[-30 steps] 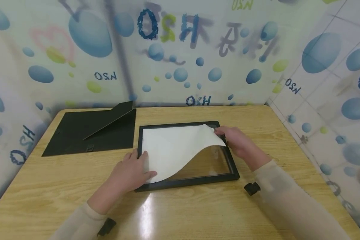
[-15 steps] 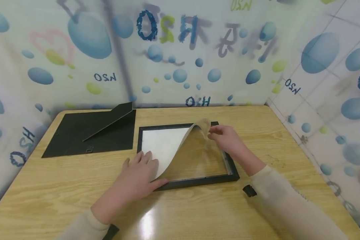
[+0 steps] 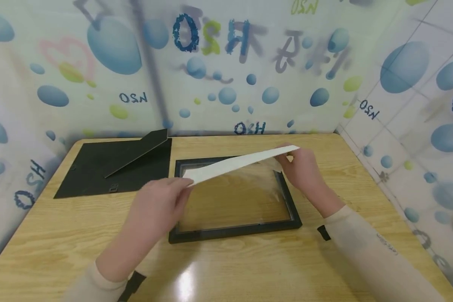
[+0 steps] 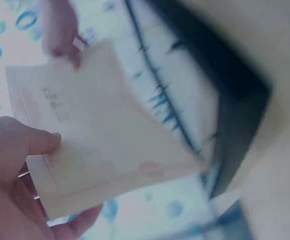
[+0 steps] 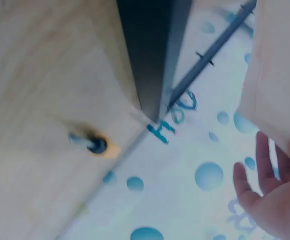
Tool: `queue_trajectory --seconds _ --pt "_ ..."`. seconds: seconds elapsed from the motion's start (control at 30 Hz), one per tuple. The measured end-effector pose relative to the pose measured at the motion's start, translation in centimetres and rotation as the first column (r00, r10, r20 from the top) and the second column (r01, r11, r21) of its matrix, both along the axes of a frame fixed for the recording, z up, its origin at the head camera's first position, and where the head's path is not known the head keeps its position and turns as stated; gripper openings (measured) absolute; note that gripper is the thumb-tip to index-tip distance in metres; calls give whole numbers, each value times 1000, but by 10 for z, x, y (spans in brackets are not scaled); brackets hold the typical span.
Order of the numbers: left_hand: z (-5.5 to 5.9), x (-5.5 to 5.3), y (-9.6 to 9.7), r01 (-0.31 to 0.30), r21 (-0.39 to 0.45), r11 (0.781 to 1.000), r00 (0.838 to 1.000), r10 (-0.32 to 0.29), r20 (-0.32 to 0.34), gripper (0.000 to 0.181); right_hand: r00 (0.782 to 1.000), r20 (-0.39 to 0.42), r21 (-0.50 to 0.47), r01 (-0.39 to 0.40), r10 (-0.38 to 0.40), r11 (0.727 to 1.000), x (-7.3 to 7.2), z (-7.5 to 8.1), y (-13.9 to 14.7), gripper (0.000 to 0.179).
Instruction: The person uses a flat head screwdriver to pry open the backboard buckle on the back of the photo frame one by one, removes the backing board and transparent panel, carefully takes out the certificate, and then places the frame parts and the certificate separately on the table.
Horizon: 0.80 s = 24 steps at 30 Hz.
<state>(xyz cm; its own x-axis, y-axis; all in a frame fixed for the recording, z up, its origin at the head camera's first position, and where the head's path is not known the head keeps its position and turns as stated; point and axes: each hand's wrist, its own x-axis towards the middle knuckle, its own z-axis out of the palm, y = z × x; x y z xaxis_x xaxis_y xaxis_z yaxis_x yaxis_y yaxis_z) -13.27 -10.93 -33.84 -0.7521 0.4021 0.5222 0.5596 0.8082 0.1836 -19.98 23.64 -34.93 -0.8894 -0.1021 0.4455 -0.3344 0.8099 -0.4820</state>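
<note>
A white paper sheet (image 3: pixel 241 162) is held up, tilted, over a black picture frame (image 3: pixel 234 231) that lies on the table. My left hand (image 3: pixel 156 205) pinches the sheet's left end, and its thumb lies on the paper (image 4: pixel 95 135) in the left wrist view, where faint small print shows. At the sheet's far right end my right hand (image 3: pixel 303 170) grips the edge; in the right wrist view that hand (image 5: pixel 280 200) has its thumb on the paper's corner. Through the frame's clear pane (image 3: pixel 230 201) the wood grain is visible.
Left of the frame lies a black backboard (image 3: pixel 94 163) with its stand leg (image 3: pixel 139 151) raised. The wooden table (image 3: pixel 226 268) meets a bubble-patterned wall (image 3: pixel 226 63) at the back. In the right wrist view a small dark round object (image 5: pixel 97 145) is on the table, kind unclear.
The sheet, earlier lying in the frame with its right side peeled up, is now lifted above it. My left hand has gone from resting on the sheet to pinching its left end.
</note>
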Motion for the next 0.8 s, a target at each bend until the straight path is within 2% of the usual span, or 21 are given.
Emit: queue_trajectory --seconds 0.1,0.17,0.27,0.33,0.43,0.5,0.63,0.73,0.8 --pt "19 -7 -11 -40 86 995 994 49 -94 10 999 -36 -64 -12 10 998 0 5 7 24" --pt "29 -12 -18 -62 119 991 989 77 -124 11 997 -73 -91 -38 31 995 0 7 11 25" --pt "38 -17 -24 -83 157 984 984 105 -141 13 993 -114 -107 -52 39 993 1 10 17 15" --pt "43 -20 -27 -88 196 977 985 114 -127 12 994 -111 -127 -33 18 991 2 13 21 13" --pt "49 -24 -29 -103 270 957 989 128 -76 10 999 -49 -156 -5 -3 988 2 19 26 16" --pt "52 -28 -30 -120 325 938 990 136 -28 11 1000 27 -192 3 2 981 2 22 29 20" --pt "57 -35 -31 -174 410 895 985 151 89 19 986 160 -285 12 35 958 3 27 36 29" --pt "57 -39 -31 -231 416 879 963 147 226 29 975 216 -376 33 53 926 3 29 41 35" --pt "55 -42 -32 -258 386 885 935 129 329 40 969 237 -420 45 62 906 3 30 43 38"
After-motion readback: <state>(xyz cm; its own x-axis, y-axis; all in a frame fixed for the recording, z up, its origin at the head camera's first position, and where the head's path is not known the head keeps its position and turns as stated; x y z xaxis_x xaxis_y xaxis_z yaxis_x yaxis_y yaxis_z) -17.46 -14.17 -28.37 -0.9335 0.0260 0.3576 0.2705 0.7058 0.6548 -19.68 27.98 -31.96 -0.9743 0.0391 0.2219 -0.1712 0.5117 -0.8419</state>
